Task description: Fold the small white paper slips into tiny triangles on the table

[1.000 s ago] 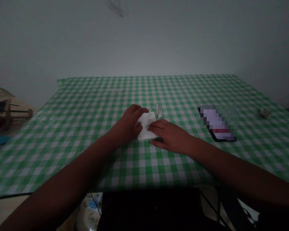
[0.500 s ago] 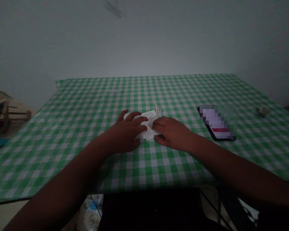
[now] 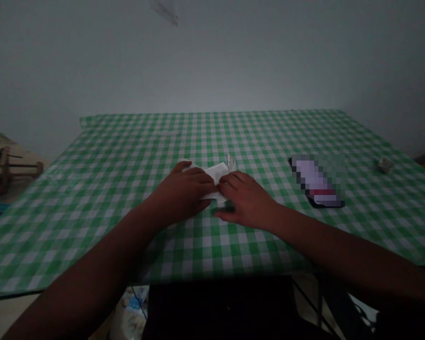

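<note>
A small white sheet of printed paper [image 3: 216, 171] lies on the table, with creased edges and partly hidden under both hands. My left hand [image 3: 184, 191] is closed on its left part, fingers close together and thumb at the near edge. From the other side, my right hand [image 3: 248, 198] holds the paper down with bent fingertips, its thumb lower on the cloth. The fingertips of both hands nearly meet over the sheet. Just beyond my right fingers stands a small crumpled, pale, clear-looking piece [image 3: 230, 162]; what it is I cannot tell.
A green-and-white checked cloth [image 3: 127, 156] covers the table. To the right lies a phone [image 3: 313, 177] with its screen lit and blurred out. Farther right sits a small crumpled object [image 3: 385, 164]. A pale wall [image 3: 212, 61] rises behind the table.
My left fingers have drawn together and moved right over the paper. The right fingertips have shifted left, and the right thumb has spread down toward me.
</note>
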Tool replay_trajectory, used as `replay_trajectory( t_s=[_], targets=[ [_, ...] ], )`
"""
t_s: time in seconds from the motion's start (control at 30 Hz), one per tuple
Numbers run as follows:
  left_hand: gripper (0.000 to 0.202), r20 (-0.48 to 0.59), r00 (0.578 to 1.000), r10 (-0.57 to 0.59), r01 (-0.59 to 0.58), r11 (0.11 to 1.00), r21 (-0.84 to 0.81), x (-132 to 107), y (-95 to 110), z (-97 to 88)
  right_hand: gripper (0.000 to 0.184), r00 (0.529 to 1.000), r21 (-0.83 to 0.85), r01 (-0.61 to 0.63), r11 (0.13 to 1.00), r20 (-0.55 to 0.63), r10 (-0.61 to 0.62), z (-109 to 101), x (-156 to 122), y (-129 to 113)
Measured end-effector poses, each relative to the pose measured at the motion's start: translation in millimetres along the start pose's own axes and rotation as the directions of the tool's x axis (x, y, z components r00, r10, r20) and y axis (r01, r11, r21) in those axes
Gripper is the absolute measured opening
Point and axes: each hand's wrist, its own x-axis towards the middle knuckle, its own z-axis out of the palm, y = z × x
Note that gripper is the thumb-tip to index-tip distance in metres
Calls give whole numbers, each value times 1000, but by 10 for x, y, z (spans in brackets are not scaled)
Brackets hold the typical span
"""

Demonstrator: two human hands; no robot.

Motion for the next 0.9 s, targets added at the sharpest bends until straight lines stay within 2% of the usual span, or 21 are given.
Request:
replay_trajectory(
  t_s=[0.1,0.2,0.33,0.4,0.53,0.6,0.7,0.73,0.8,0.83,0.9],
  targets=[
    [22,-53,999,2,-2,1000,-8,4,-5,-37,32,998,28,38,999,-51,-36,8,-1,26],
    [25,-123,992,-14,3,996,-85,-5,-25,-62,22,989,96,58,994,-140,-45,-40,-17,94],
    [27,-205,973,-110,50,960,-275,-32,-22,-135,16,963,196,88,977,-269,-33,-252,-45,175],
    [26,-207,965,-164,68,912,-404,-50,5,-185,16,955,276,60,959,-296,26,-409,-58,178],
    [26,-108,973,-202,81,745,-663,-83,66,-240,19,966,502,-87,860,-170,197,-659,-83,155],
    [27,-16,979,-201,115,622,-774,-89,73,-236,22,966,666,-148,731,-60,250,-696,-84,165],
    [31,124,976,-177,193,457,-868,-73,43,-201,25,953,837,-257,483,135,273,-651,-60,214],
    [30,158,973,-167,216,429,-877,-60,24,-182,25,944,856,-301,420,203,261,-619,-46,236],
    [27,202,967,-156,250,424,-871,-25,-23,-132,24,919,853,-389,349,333,211,-541,-13,284],
    [25,198,966,-164,252,444,-860,-6,-48,-101,22,903,837,-429,341,389,180,-498,2,309],
    [22,249,954,-170,301,484,-822,31,-99,-31,18,886,808,-462,366,430,172,-413,28,362]
  ],
)
